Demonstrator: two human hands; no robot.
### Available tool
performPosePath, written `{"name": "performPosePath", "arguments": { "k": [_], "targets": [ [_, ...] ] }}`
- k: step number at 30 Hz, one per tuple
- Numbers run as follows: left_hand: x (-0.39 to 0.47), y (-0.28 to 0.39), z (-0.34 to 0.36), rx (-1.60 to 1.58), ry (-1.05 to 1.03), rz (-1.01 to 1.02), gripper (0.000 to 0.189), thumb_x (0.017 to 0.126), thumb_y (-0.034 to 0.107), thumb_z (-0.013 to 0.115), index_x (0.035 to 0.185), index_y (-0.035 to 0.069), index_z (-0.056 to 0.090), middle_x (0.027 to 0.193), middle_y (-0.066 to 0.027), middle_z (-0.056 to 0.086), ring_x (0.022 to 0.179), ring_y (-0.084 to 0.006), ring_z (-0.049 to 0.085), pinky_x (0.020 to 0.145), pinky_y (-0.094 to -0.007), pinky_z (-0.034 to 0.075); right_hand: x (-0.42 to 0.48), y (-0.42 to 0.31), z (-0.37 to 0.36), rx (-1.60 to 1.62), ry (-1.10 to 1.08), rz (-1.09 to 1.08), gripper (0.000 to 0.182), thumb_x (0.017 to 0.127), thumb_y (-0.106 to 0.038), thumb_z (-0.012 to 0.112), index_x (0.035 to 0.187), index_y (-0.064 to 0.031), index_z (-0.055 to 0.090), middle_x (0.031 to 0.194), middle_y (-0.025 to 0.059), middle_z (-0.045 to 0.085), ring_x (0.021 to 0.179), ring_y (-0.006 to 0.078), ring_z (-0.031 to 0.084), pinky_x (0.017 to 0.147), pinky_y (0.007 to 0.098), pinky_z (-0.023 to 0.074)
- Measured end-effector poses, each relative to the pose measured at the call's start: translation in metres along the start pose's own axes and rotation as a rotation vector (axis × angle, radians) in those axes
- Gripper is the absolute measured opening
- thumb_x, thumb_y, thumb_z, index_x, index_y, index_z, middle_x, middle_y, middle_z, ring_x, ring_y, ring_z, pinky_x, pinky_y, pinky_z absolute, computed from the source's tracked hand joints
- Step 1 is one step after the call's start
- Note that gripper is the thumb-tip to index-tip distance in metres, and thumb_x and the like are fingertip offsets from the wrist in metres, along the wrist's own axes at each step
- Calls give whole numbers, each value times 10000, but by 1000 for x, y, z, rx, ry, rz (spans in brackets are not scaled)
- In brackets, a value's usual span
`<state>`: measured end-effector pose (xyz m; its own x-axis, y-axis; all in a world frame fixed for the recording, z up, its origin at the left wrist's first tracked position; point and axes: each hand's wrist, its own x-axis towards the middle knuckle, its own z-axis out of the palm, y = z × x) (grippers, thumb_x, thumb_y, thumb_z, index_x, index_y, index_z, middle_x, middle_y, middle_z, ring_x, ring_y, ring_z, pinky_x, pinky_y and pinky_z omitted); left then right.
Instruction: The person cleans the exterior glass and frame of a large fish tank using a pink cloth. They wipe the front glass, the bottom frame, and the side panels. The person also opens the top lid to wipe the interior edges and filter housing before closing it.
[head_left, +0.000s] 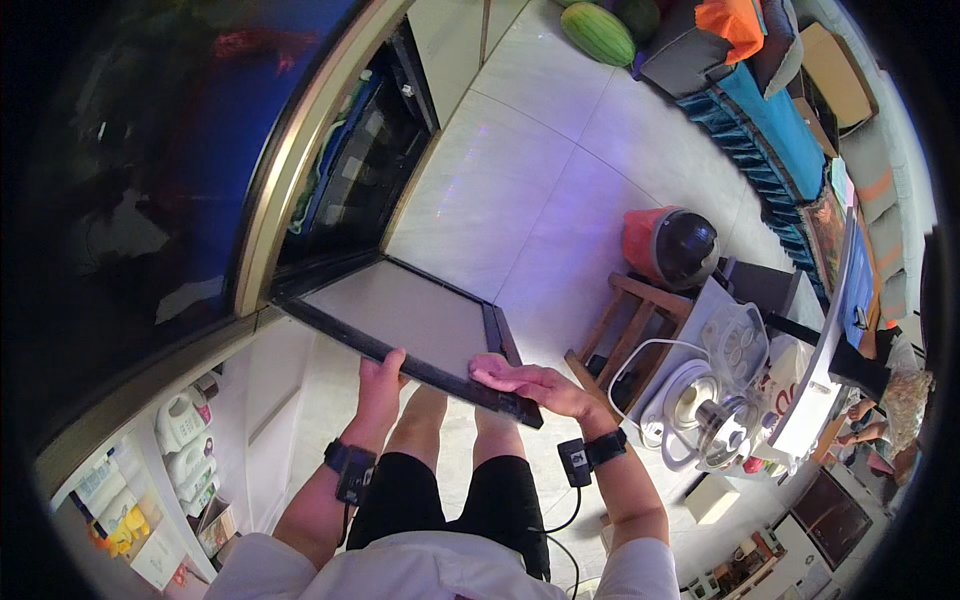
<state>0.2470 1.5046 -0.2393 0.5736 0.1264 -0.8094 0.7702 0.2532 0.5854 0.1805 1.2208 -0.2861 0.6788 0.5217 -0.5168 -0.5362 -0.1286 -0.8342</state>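
Note:
A cabinet door with a dark frame stands swung out from a low cabinet, its edge turned up towards me. My left hand grips the dark frame near its middle, thumb on top. Near the outer corner, my right hand presses a pink cloth onto the same frame. Both wrists wear straps with small dark devices. Behind the door, the dark cabinet interior shows some items that I cannot make out.
A wooden stool stands at the right beside a red and black bin-like container. A glass kettle and plastic trays crowd a small table. Watermelons lie on the floor, far side. Bottles fill a shelf at left.

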Motion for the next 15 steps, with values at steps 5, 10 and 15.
{"name": "performPosePath", "arguments": {
  "k": [5, 10, 15],
  "targets": [
    [-2, -8, -15, 36, 2, 40, 334, 890, 112, 520, 1215, 53, 470, 1115, -57, 547, 1000, -175, 564, 838, -346, 504, 35, 70, 10, 68, -28, 131, 363, 960, -231, 488, 1294, -96, 541, 1276, 100, 567, 1178, 197, 500, 1028, 314, 349],
    [-2, -13, -26, 66, -26, 32, 383, 886, 107, 522, 1254, 40, 441, 1141, -64, 540, 1016, -175, 566, 849, -350, 506, 52, 103, 33, 12, 125, 134, 402, 968, -287, 470, 1340, -136, 496, 1361, 76, 509, 1272, 180, 425, 1083, 297, 280],
    [-1, -17, -32, 102, -31, 34, 428, 878, 135, 548, 1281, 57, 424, 1158, -54, 545, 1001, -154, 571, 816, -331, 518, 15, 59, 32, 38, -34, -40, 418, 914, -188, 517, 1330, -149, 503, 1411, 102, 451, 1303, 209, 408, 1085, 320, 285]
  ]
}}
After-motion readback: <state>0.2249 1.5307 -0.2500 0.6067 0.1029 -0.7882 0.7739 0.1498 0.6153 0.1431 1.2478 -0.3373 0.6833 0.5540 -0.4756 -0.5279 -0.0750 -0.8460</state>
